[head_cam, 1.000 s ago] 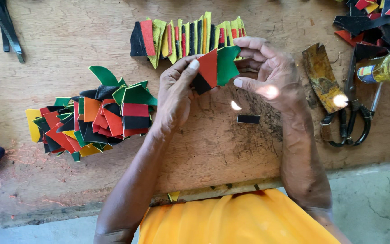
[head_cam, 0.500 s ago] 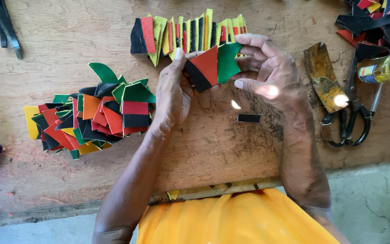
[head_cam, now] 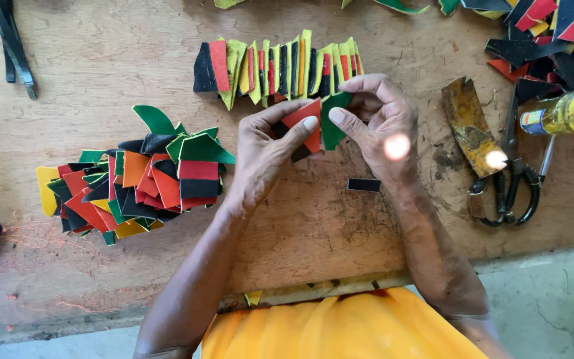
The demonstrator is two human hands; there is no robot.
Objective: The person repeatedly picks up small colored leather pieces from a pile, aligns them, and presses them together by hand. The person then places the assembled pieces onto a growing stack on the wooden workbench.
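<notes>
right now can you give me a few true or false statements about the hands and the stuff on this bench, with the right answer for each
1. Both hands hold one red, green and black patch between them. True: the left hand and the right hand pinch it from either side.
2. The scissors are in the right hand. False: they lie on the wooden bench, to the right of that hand.
3. A loose pile of coloured pieces lies left of the left hand. True.
4. The row of stacked pieces lies between the hands and the person's body. False: it lies beyond the hands, further up the bench.
5. A small black strip lies on the bench below the right hand. True.
</notes>
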